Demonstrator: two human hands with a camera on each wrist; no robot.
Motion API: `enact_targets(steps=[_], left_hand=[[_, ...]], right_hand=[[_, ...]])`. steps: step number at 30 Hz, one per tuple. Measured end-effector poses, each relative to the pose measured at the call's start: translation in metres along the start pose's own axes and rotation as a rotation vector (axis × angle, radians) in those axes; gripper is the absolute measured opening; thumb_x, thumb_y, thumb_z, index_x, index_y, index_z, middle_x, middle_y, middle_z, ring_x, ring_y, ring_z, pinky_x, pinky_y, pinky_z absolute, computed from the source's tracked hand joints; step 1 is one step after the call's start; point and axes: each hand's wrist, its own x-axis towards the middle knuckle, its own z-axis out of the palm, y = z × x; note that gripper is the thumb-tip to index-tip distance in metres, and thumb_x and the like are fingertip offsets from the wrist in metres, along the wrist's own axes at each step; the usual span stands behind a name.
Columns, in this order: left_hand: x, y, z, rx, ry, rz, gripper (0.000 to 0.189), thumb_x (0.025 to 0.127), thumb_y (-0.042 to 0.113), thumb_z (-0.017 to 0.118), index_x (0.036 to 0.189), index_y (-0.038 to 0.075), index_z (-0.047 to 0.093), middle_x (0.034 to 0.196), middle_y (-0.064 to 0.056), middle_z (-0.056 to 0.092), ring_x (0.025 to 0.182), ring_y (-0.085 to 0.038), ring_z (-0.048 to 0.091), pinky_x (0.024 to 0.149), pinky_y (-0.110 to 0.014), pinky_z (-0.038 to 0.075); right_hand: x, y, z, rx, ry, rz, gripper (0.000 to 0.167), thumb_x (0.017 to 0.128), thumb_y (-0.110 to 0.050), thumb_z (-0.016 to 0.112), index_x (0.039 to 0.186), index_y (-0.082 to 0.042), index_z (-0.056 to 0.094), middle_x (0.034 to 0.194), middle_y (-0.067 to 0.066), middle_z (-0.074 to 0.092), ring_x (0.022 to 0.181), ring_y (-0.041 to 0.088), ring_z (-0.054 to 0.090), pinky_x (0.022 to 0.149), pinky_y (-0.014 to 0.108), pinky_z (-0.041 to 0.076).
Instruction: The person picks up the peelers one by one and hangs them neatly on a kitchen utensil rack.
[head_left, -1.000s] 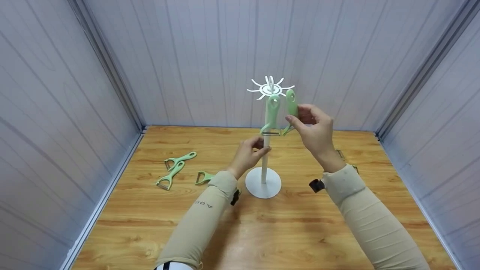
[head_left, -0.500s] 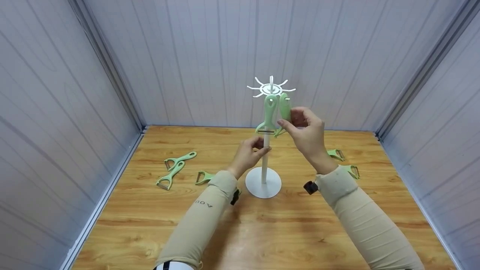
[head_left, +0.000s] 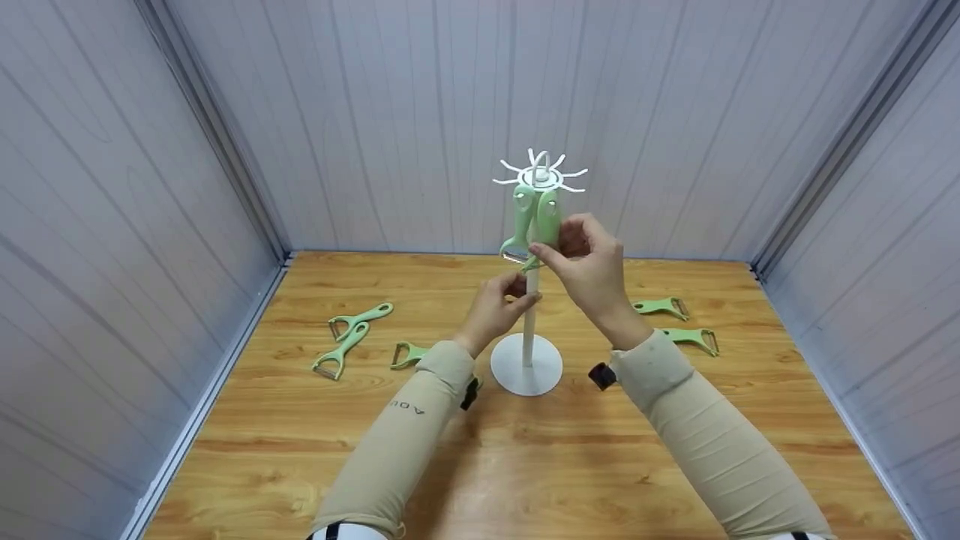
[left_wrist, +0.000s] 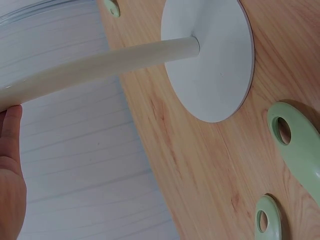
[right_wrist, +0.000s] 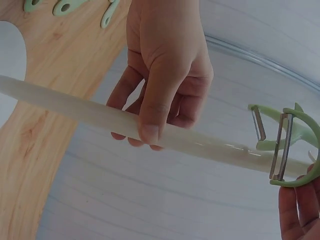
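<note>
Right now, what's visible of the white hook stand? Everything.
The white, plastic-looking hook stand stands upright on the wood-grain table. Its flat round base carries a slim off-white pole, topped by thin radiating hooks. The left hand grips the pole. One light-green Y-shaped peeler hangs from a hook; the right hand pinches a second light-green peeler, its eyelet at another hook.

So the bench (head_left: 570, 472) is wood-grain, kinda orangey, and the stand (head_left: 527, 382) sits on it by its round white base. Three green peelers (head_left: 352, 343) lie left of that, two bunched close and one partly hidden nearer the base. Two more lie over on the right, blades pointing outward.
</note>
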Motion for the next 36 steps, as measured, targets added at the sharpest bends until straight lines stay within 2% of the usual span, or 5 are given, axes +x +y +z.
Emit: enact_targets(steps=[12,24,31,36], left_hand=[[0.0,-0.001,0.001,-0.012,-0.004,0.002,0.02,0.103,0.015,0.077,0.115,-0.001,0.075,0.104,-0.016,0.081,0.096,-0.026,0.078,0.085,-0.034,0.066],[0.0,-0.002,0.0,-0.008,-0.013,0.012,0.024,0.103,0.013,0.076,0.121,-0.002,0.073,0.109,-0.017,0.08,0.101,-0.028,0.077,0.089,-0.035,0.065],[0.0,-0.001,0.0,-0.008,-0.001,-0.005,0.02,0.102,0.01,0.077,0.118,-0.002,0.075,0.107,-0.017,0.079,0.096,-0.023,0.075,0.085,-0.032,0.064],[0.0,0.001,0.0,-0.021,-0.011,-0.004,0.022,0.103,0.01,0.076,0.12,-0.004,0.074,0.107,-0.017,0.079,0.097,-0.023,0.074,0.087,-0.032,0.064]], right_hand=[[-0.003,0.004,-0.009,-0.065,-0.007,-0.01,0.037,0.086,-0.008,0.094,0.111,0.006,0.07,0.09,0.016,0.075,0.079,0.006,0.066,0.073,0.017,0.06],[-0.01,0.017,-0.037,-0.132,0.058,0.062,0.038,0.086,-0.006,0.093,0.115,0.005,0.073,0.092,0.01,0.072,0.08,0.004,0.064,0.076,0.014,0.057],[-0.013,0.026,-0.053,-0.161,0.088,0.083,0.037,0.086,-0.005,0.093,0.115,0.006,0.073,0.091,0.005,0.07,0.079,0.003,0.064,0.074,0.013,0.055],[-0.016,0.03,-0.064,-0.168,0.096,0.09,0.037,0.087,-0.005,0.092,0.116,0.005,0.073,0.092,0.003,0.07,0.08,0.003,0.064,0.074,0.013,0.055]])
